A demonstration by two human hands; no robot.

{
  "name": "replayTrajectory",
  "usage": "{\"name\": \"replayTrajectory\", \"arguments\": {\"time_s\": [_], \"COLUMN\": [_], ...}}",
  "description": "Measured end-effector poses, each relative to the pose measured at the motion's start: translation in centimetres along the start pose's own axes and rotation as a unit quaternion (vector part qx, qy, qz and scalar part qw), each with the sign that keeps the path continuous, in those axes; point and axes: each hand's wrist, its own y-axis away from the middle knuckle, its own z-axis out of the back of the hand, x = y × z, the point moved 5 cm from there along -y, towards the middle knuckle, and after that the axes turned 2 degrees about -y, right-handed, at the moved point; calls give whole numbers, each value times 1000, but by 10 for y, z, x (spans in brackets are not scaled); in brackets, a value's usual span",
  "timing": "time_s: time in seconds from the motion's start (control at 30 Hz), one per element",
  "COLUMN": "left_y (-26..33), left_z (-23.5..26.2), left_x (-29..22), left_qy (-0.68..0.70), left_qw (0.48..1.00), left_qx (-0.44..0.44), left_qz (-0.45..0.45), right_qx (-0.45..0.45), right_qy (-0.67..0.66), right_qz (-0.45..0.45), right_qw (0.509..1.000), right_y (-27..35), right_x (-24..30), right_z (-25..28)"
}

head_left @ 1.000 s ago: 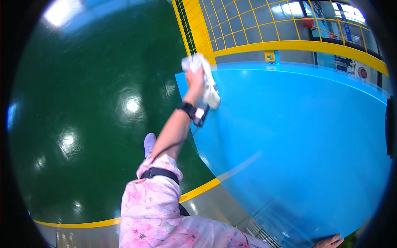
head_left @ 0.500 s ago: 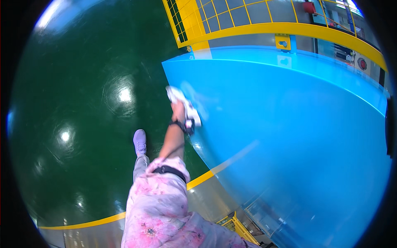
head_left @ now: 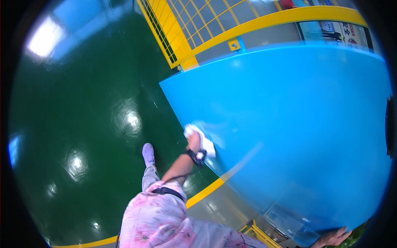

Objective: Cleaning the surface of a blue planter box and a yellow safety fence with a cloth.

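My left hand (head_left: 194,141), with a dark band and watch-like device at its wrist, presses a white cloth (head_left: 206,145) against a large glossy blue panel (head_left: 289,124). The cloth lies at the panel's left edge, partly under the hand and blurred by motion. At the lower right rim of the view, my right hand (head_left: 337,237) shows with its fingers stretched out beside the panel's lower edge. Nothing shows in it. Whether it touches the panel I cannot tell.
A yellow mesh fence (head_left: 198,22) with a thick rail runs along the panel's far side. A yellow lug (head_left: 234,45) stands there. Left lies glossy green floor (head_left: 91,107), with a yellow line (head_left: 205,192) across it. My shoe (head_left: 149,155) is on the green. A yellow crate-like frame (head_left: 258,236) stands below.
My left hand and the cloth have come nearer along the panel's left edge. My right hand has entered at the lower right. The whole view has shifted and tilted.
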Motion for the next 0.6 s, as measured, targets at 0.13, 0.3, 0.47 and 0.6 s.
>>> {"name": "replayTrajectory", "arguments": {"time_s": [0.13,0.3,0.47,0.6], "left_y": [83,245,400,509], "left_z": [-81,-149,-208,-221], "left_x": [-203,-270,-187,-70], "left_qy": [-140,-258,-214,-289], "left_qw": [936,869,629,438], "left_qx": [-187,-212,-75,96], "left_qz": [-264,-365,-744,-846], "right_qx": [66,57,61,46], "right_qy": [-137,-180,-154,-193], "right_qz": [-144,-44,-44,-80], "right_qw": [978,981,985,977], "right_y": [31,3,-11,-20], "right_x": [21,73,111,106], "right_z": [-2,-5,16,31]}}
